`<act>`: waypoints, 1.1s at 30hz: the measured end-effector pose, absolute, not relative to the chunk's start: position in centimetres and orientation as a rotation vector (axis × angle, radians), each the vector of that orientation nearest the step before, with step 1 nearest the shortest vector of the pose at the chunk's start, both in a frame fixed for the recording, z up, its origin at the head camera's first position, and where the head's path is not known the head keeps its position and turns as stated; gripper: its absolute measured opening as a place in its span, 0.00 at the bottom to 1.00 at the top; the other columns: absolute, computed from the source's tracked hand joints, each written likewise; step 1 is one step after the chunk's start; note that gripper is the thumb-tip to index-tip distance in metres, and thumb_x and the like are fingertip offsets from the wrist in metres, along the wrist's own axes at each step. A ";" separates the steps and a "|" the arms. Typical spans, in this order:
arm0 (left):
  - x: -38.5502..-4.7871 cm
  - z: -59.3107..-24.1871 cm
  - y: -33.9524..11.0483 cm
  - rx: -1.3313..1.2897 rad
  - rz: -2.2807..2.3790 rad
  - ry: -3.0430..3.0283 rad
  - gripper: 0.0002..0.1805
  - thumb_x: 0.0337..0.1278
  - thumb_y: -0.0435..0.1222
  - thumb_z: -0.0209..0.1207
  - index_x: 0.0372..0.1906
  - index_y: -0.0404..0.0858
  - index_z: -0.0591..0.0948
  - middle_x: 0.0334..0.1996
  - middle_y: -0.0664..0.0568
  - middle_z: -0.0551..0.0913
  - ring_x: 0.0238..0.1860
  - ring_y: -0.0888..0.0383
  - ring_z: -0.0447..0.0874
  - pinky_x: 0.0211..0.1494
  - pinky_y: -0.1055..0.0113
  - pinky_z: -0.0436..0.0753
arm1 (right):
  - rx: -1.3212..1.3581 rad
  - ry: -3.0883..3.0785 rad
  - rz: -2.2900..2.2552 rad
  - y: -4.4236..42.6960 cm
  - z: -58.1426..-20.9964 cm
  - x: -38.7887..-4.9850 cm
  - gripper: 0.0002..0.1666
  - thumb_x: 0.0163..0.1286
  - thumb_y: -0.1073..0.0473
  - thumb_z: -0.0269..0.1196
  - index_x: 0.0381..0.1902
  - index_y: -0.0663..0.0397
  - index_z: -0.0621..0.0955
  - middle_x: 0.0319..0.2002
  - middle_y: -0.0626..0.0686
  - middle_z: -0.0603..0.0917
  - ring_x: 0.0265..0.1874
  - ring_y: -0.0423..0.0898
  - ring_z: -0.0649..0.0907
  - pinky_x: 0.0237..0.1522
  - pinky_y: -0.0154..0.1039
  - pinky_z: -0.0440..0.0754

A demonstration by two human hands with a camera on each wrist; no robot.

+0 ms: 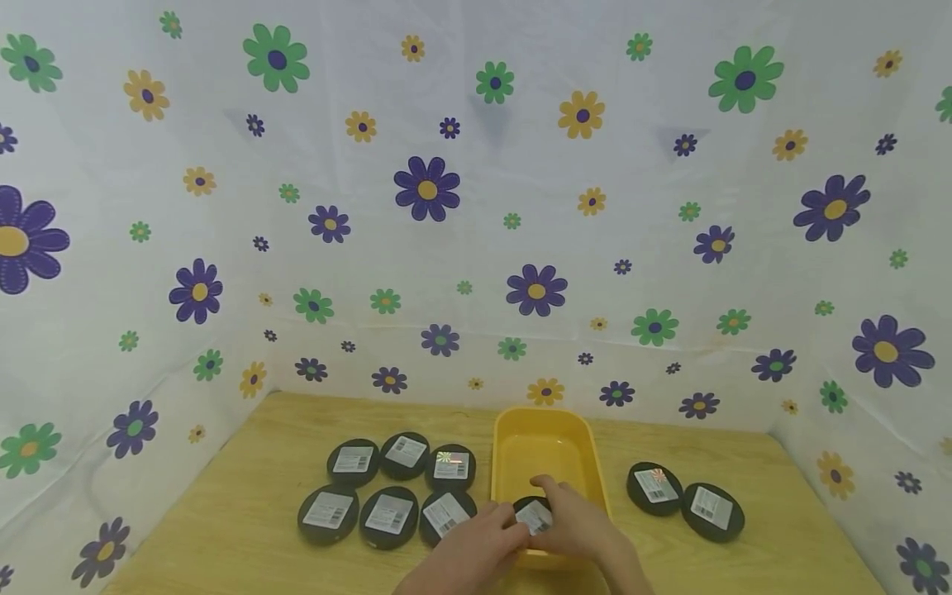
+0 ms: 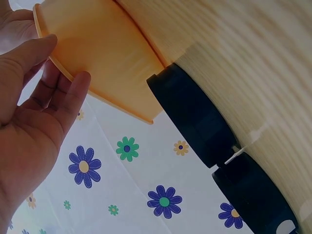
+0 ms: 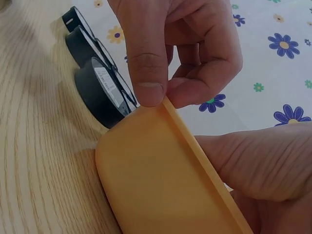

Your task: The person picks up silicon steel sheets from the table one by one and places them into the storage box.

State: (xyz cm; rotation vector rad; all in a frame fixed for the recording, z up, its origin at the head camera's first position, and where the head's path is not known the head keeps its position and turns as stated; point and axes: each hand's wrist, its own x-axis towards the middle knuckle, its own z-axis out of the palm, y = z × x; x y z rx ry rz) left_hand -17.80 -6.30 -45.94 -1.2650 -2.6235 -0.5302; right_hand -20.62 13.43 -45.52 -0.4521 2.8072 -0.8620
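My right hand (image 1: 582, 522) reaches over the near end of a yellow plastic tray (image 1: 543, 453). It grips a flat, round black disc (image 1: 534, 518) with a white label, the index finger stretched past the far edge. My left hand (image 1: 478, 541) is at the tray's near left rim, beside that disc. In the right wrist view, the left hand (image 3: 180, 48) pinches the rim between thumb (image 3: 147, 87) and curled fingers. The tray's wall hides the disc in both wrist views. I cannot tell whether the disc touches the tray bottom.
Several black labelled discs (image 1: 390, 516) lie in two rows left of the tray, the closest near its wall. Two more discs (image 1: 712, 512) lie to the right. A flower-patterned white sheet (image 1: 476, 248) encloses the back and sides of the wooden table (image 1: 245, 463).
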 end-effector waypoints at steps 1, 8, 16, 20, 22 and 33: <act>-17.8 -46.0 -6.3 -1.267 -0.527 -2.618 0.03 0.64 0.39 0.62 0.40 0.51 0.82 0.31 0.64 0.68 0.32 0.68 0.64 0.33 0.79 0.68 | -0.464 2.814 -0.864 13.4 -45.6 -20.6 0.47 0.50 0.46 0.78 0.64 0.56 0.72 0.49 0.59 0.80 0.37 0.48 0.77 0.40 0.50 0.79; -17.7 -45.9 -6.3 -1.281 -0.525 -2.632 0.03 0.64 0.39 0.62 0.40 0.51 0.82 0.31 0.64 0.68 0.31 0.69 0.63 0.33 0.78 0.69 | -0.489 2.849 -0.822 13.3 -45.8 -20.8 0.47 0.48 0.46 0.79 0.62 0.58 0.74 0.48 0.60 0.80 0.37 0.48 0.79 0.41 0.52 0.80; -17.8 -46.0 -6.3 -1.286 -0.489 -2.595 0.02 0.63 0.39 0.63 0.39 0.50 0.82 0.32 0.64 0.70 0.32 0.68 0.64 0.33 0.79 0.68 | -0.476 2.885 -0.753 12.9 -46.0 -21.0 0.46 0.47 0.48 0.79 0.59 0.67 0.75 0.48 0.63 0.79 0.38 0.51 0.80 0.45 0.54 0.81; -17.9 -46.0 -6.3 -1.285 -0.480 -2.593 0.02 0.64 0.40 0.62 0.39 0.49 0.82 0.32 0.63 0.71 0.32 0.68 0.65 0.33 0.79 0.68 | -0.502 2.897 -0.747 13.0 -46.0 -21.0 0.42 0.48 0.49 0.79 0.55 0.68 0.78 0.44 0.60 0.79 0.34 0.48 0.78 0.41 0.50 0.81; -17.8 -46.0 -6.3 -1.281 -0.488 -2.604 0.02 0.64 0.40 0.62 0.39 0.50 0.82 0.33 0.63 0.71 0.32 0.68 0.65 0.34 0.79 0.69 | -0.518 2.902 -0.750 13.0 -46.0 -20.9 0.40 0.48 0.49 0.78 0.53 0.68 0.78 0.42 0.59 0.79 0.32 0.47 0.77 0.39 0.48 0.81; -17.7 -45.9 -6.3 -1.272 -0.515 -2.629 0.03 0.64 0.39 0.62 0.40 0.51 0.82 0.31 0.64 0.69 0.32 0.68 0.64 0.34 0.78 0.69 | -0.493 2.864 -0.773 13.0 -46.0 -21.0 0.37 0.50 0.49 0.77 0.52 0.67 0.80 0.41 0.57 0.79 0.35 0.47 0.77 0.43 0.50 0.80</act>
